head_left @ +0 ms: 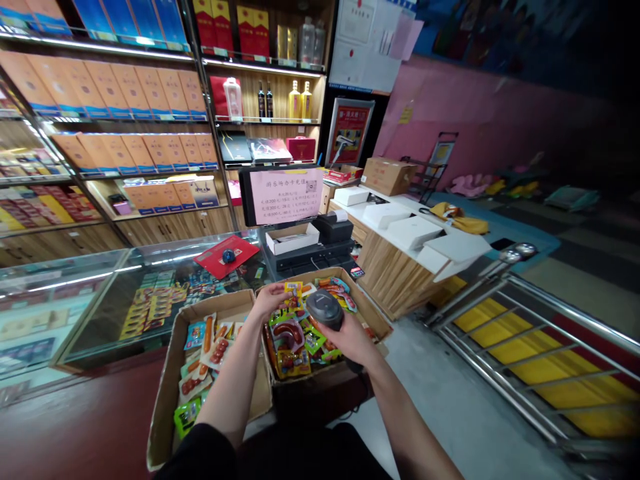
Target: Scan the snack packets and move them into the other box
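Observation:
A dark handheld scanner point(324, 308) is gripped in my right hand point(345, 337), its head over the right cardboard box point(373, 303). At that box's back left, my left hand point(271, 299) holds a small yellow packet point(293, 289) by its edge. Beneath both hands, the right box is filled with packaged sausage snacks point(290, 333) in yellow, green and pink wrappers. Left of my left forearm, a second cardboard box point(163, 393) contains several more packets point(207, 333), with bare cardboard showing in places.
Behind the boxes stand a monitor with a pink sign point(283, 197) and an open white box point(293, 239). A glass display counter point(115, 320) extends left, with a red envelope point(227, 257) on it. Metal railing point(520, 333) is at right; stocked shelves line the back.

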`<state>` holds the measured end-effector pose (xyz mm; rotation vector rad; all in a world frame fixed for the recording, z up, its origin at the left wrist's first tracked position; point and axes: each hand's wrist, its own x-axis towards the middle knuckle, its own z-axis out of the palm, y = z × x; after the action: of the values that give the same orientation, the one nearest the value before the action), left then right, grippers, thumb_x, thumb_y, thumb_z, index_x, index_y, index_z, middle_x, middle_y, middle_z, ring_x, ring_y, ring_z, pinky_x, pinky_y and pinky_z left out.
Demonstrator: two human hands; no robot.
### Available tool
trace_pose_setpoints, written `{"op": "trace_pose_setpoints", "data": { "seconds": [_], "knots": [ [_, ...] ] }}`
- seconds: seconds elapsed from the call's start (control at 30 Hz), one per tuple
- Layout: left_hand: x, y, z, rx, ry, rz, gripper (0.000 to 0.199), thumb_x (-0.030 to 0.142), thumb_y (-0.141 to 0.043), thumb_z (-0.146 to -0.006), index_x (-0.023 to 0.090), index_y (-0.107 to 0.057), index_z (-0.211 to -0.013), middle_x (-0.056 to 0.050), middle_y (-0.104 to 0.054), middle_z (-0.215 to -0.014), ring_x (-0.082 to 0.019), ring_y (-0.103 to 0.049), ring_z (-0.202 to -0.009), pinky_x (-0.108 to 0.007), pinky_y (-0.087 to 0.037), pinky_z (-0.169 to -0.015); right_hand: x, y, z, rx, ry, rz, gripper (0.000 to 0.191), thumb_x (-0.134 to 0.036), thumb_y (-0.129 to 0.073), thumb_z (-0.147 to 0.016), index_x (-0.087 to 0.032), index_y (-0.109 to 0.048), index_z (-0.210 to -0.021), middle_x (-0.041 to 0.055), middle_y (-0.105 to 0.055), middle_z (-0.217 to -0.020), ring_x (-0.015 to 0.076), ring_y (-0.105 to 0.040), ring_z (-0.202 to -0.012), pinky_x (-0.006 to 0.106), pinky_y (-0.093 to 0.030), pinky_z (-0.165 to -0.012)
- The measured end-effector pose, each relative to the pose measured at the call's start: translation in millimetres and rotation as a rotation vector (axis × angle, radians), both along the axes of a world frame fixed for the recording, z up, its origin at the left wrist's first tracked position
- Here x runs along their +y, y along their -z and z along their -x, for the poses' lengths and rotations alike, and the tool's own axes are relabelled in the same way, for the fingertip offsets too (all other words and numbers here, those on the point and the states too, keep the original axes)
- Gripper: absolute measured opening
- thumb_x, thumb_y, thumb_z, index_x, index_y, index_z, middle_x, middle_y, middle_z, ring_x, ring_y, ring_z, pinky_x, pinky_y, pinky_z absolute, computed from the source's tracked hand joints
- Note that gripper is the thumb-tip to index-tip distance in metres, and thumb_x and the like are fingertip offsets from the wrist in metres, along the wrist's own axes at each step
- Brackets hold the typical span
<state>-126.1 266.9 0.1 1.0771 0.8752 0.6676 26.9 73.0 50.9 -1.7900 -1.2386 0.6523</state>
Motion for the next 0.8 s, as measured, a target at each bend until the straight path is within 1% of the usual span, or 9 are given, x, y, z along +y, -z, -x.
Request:
{"op": "trace_pose_setpoints", "data": {
  "seconds": [0.1, 0.17, 0.23, 0.37, 0.47, 0.53, 0.63, 0.7, 0.8],
  "knots": [
    [6, -5.6, 35, 0.025, -0.076, -0.02, 0.05, 0.03, -0.097, -0.05, 0.015, -0.07, -0.09, -0.006, -0.077, -0.085, -0.015, -0.07, -0.067, -0.023, -0.055, -0.058, 0, -1.6, -2, -0.008, 0.011, 0.03, 0.035, -0.043, -0.07, -0.078, -0.017, -0.075, -0.101, 0.0098, -0.078, -0.094, 0.0289, -0.073, -0.089, 0.04, -0.058, -0.082],
    [9, -8.1, 68, 0.05, -0.145, -0.041, 0.052, 0.033, -0.097, -0.05, 0.015, -0.07, -0.091, -0.006, -0.077, -0.085, -0.016, -0.071, -0.067, -0.023, -0.054, -0.057, 0, 0.0, -5, -0.005, 0.015, 0.05, 0.038, -0.046, -0.069, -0.078, -0.016, -0.075, -0.1, 0.0095, -0.078, -0.087, 0.0287, -0.073, -0.081, 0.039, -0.058, -0.075],
    [9, -9.3, 104, 0.066, -0.207, -0.063, 0.054, 0.036, -0.097, -0.049, 0.015, -0.071, -0.092, -0.007, -0.078, -0.087, -0.016, -0.072, -0.069, -0.022, -0.054, -0.057, 3, 4.1, -9, -0.003, 0.025, 0.04, 0.041, -0.048, -0.07, -0.076, -0.016, -0.075, -0.101, 0.0094, -0.077, -0.085, 0.0287, -0.073, -0.078, 0.039, -0.058, -0.072],
    [3, -8.8, 167, 0.118, -0.305, -0.089, 0.057, 0.041, -0.096, -0.05, 0.016, -0.074, -0.096, -0.008, -0.078, -0.091, -0.017, -0.072, -0.073, -0.021, -0.054, -0.058, 8, 13.6, -18, -0.01, 0.006, 0.025, 0.04, -0.048, -0.072, -0.076, -0.017, -0.076, -0.101, 0.0108, -0.079, -0.095, 0.031, -0.073, -0.094, 0.04, -0.058, -0.081],
    [-1, -7.6, 193, 0.138, -0.369, -0.077, 0.057, 0.044, -0.096, -0.052, 0.017, -0.074, -0.097, -0.008, -0.077, -0.092, -0.017, -0.073, -0.079, -0.022, -0.057, -0.063, 11, 16.8, -21, -0.014, -0.021, 0.034, 0.04, -0.047, -0.07, -0.078, -0.017, -0.075, -0.104, 0.0111, -0.078, -0.099, 0.031, -0.072, -0.099, 0.042, -0.057, -0.087],
    [-3, -8.1, 197, 0.141, -0.373, -0.071, 0.058, 0.044, -0.096, -0.052, 0.017, -0.074, -0.099, -0.007, -0.077, -0.093, -0.017, -0.073, -0.081, -0.022, -0.057, -0.064, 11, 16.7, -21, -0.01, -0.013, 0.029, 0.04, -0.046, -0.071, -0.079, -0.017, -0.075, -0.106, 0.0108, -0.079, -0.096, 0.0305, -0.072, -0.097, 0.043, -0.056, -0.087],
    [-4, -11.6, 179, 0.139, -0.33, -0.067, 0.058, 0.044, -0.096, -0.052, 0.017, -0.074, -0.098, -0.007, -0.077, -0.091, -0.018, -0.072, -0.08, -0.023, -0.057, -0.063, 10, 14.5, -19, 0.016, 0.005, -0.002, 0.039, -0.044, -0.072, -0.078, -0.017, -0.074, -0.106, 0.008, -0.078, -0.086, 0.0284, -0.073, -0.09, 0.04, -0.057, -0.085],
    [-5, -15.1, 154, 0.133, -0.278, -0.075, 0.056, 0.044, -0.095, -0.052, 0.017, -0.074, -0.096, -0.006, -0.076, -0.089, -0.018, -0.072, -0.079, -0.023, -0.057, -0.063, 8, 12.2, -19, 0.03, 0.018, -0.007, 0.038, -0.043, -0.073, -0.077, -0.018, -0.074, -0.106, 0.0061, -0.077, -0.081, 0.0277, -0.073, -0.086, 0.039, -0.058, -0.082],
    [-8, -19.6, 106, 0.127, -0.139, -0.095, 0.052, 0.042, -0.095, -0.053, 0.017, -0.074, -0.094, -0.006, -0.077, -0.09, -0.017, -0.071, -0.077, -0.022, -0.054, -0.06, 4, 7.8, -20, 0.018, 0.047, -0.017, 0.041, -0.043, -0.072, -0.077, -0.019, -0.072, -0.111, 0.0068, -0.079, -0.09, 0.0275, -0.073, -0.088, 0.04, -0.058, -0.084]
  ]
}}
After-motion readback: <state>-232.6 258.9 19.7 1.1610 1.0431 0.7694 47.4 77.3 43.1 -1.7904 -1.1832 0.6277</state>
